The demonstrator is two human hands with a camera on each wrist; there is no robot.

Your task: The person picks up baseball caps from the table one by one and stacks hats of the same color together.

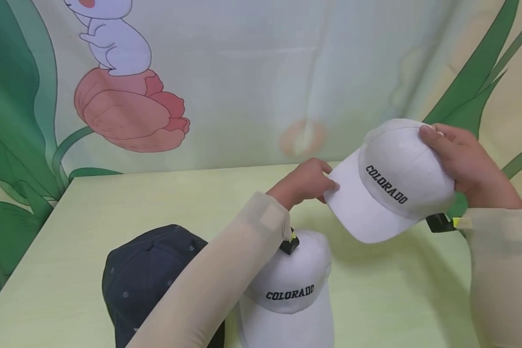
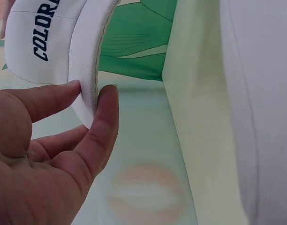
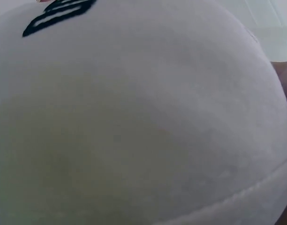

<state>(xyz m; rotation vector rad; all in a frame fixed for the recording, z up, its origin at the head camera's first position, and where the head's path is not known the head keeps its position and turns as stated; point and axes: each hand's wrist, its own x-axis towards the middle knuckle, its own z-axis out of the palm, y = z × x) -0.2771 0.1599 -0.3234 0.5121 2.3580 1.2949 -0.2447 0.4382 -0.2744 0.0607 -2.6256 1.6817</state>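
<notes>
A white baseball cap lettered COLORADO is held up over the table's right side, its brim pointing down and left. My left hand pinches the edge of the brim between thumb and fingers, which the left wrist view shows close up at the brim. On the other side my right hand grips the back of the crown, thumb on the outside and the other fingers partly hidden behind. The cap's white crown fills most of the right wrist view.
A second white COLORADO cap rests on the pale yellow-green table, brim toward me. Left of it lies a dark navy cap, partly covered by my left sleeve. Behind the table hangs a printed cloth.
</notes>
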